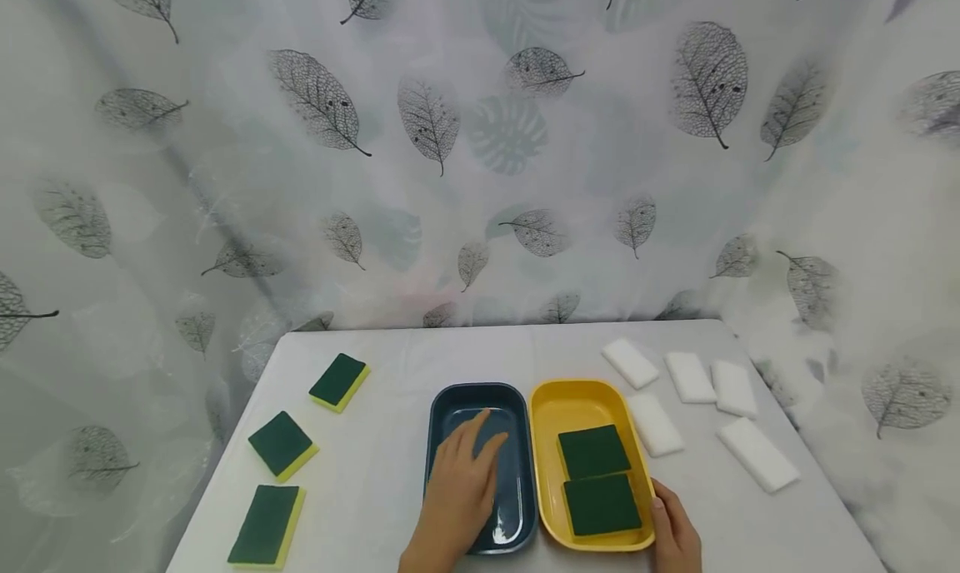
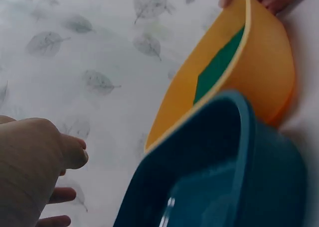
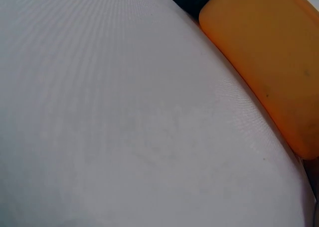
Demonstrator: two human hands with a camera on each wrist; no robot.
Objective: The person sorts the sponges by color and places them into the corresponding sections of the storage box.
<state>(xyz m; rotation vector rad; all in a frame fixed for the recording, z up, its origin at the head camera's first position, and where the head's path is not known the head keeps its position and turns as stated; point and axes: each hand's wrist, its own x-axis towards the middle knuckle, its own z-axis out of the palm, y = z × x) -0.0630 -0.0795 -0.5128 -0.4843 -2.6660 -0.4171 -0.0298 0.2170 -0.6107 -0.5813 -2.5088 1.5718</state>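
Observation:
In the head view the left hand (image 1: 457,485) is over the dark blue tray (image 1: 510,527), its fingers apart and holding nothing. The left wrist view shows that hand (image 2: 37,162) beside the blue tray (image 2: 279,172). At the yellow tray's (image 1: 543,473) lower right corner, the right hand (image 1: 677,531) grips the rim, also visible at the top of the left wrist view. Two green sponges (image 1: 594,450) (image 1: 602,505) lie in the yellow tray, one above the other. The right wrist view shows mostly the yellow tray's outer wall (image 3: 264,62).
On the white table (image 1: 375,490), green-and-yellow sponges (image 1: 339,381) (image 1: 282,444) (image 1: 266,525) lie to the left. Several white blocks (image 1: 630,363) (image 1: 757,455) lie to the right. The two trays stand side by side. A leaf-patterned curtain (image 1: 465,190) hangs behind.

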